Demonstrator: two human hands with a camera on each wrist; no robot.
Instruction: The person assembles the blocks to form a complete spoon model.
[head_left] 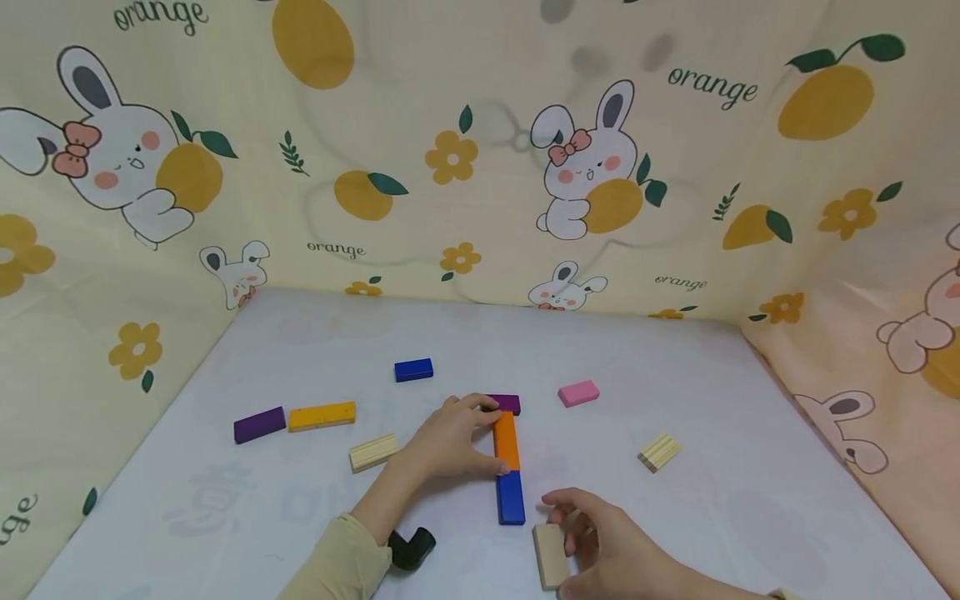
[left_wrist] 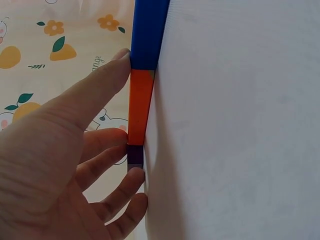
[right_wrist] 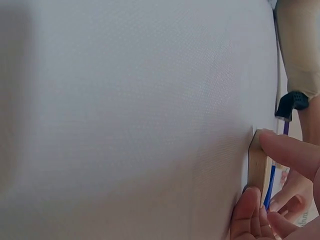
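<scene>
My left hand (head_left: 450, 442) touches the left side of a row of blocks, its fingers near a purple block (head_left: 508, 404) and its thumb where an orange block (head_left: 506, 440) meets a blue block (head_left: 511, 498). The orange and blue blocks lie end to end, with the purple block crosswise at the far end. The left wrist view shows the thumb at the blue block (left_wrist: 149, 35) and fingers beside the orange block (left_wrist: 140, 107). My right hand (head_left: 618, 542) grips a plain wooden block (head_left: 551, 557) right of the row. In the right wrist view, thumb and fingers hold opposite ends of that wooden block (right_wrist: 257, 162).
Farther left lie a purple block (head_left: 259, 425), a yellow block (head_left: 322, 417) and a grooved wooden block (head_left: 372, 452). Behind is a dark blue block (head_left: 414, 370). A pink block (head_left: 578, 393) and another grooved wooden block (head_left: 659, 452) lie right. Patterned cloth (head_left: 480, 208) surrounds the white table (head_left: 712, 392).
</scene>
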